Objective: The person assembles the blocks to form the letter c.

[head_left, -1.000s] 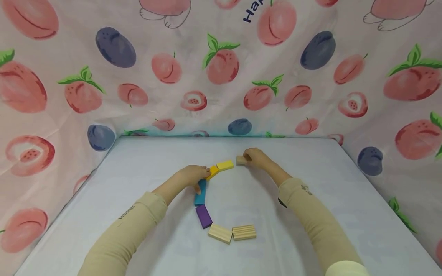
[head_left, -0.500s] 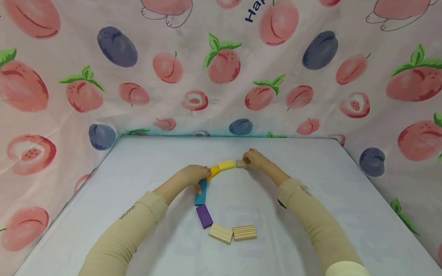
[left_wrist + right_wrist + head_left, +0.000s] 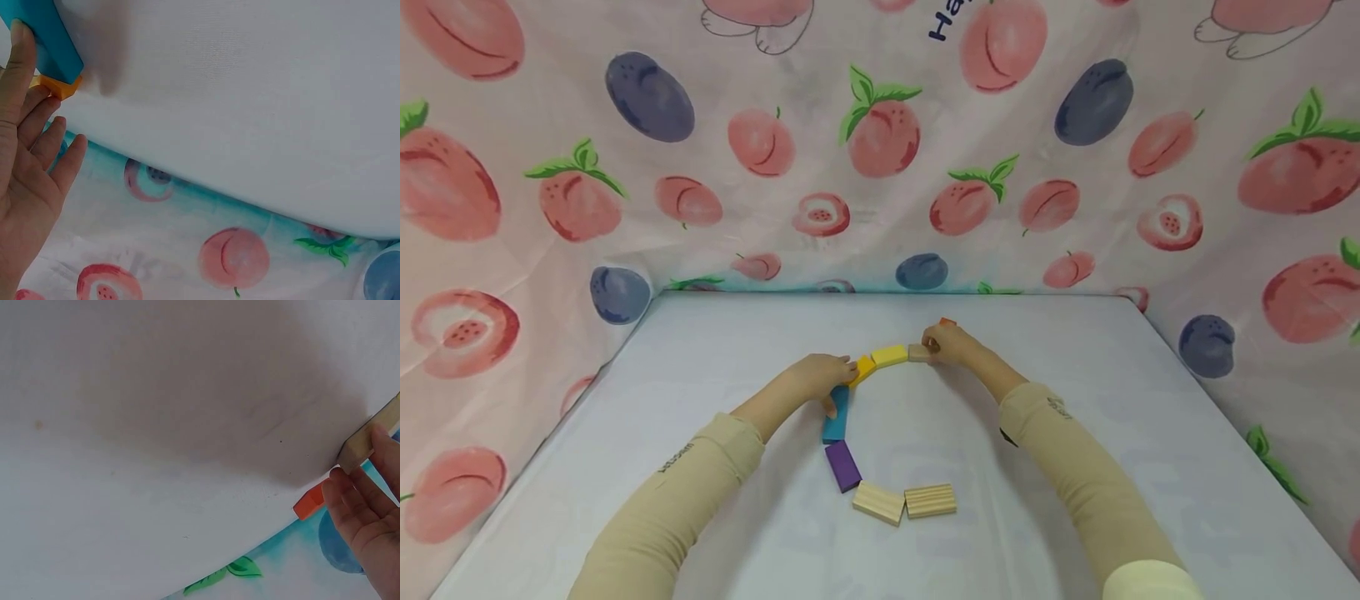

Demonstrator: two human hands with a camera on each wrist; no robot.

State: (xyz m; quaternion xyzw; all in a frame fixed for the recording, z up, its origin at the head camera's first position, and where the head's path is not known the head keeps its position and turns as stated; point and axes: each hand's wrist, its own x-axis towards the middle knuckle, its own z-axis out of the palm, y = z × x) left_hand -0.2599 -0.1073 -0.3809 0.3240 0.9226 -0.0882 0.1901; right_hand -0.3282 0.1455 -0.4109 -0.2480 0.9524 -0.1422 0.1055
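Note:
A curve of wooden blocks lies on the white table. My left hand (image 3: 822,379) rests at its upper left, thumb on the blue block (image 3: 835,425) and fingertips at the amber block (image 3: 862,369). In the left wrist view those fingers stretch out fairly straight. The yellow block (image 3: 890,357) follows on the right. At its right end, my right hand (image 3: 953,344) pinches a plain wooden block (image 3: 917,353), partly hidden by the fingers. Just behind that hand lies an orange-red block (image 3: 309,503), mostly covered in the head view.
The curve continues toward me with a purple block (image 3: 843,467) and two plain grooved blocks (image 3: 878,503), the last one (image 3: 930,502) lying at the near right. Fruit-print cloth (image 3: 880,208) hangs behind and beside the white table (image 3: 1045,333).
My right hand has slid the plain wooden block left, up against the yellow one. The orange-red block has come into sight behind that hand. My left hand has stayed in place.

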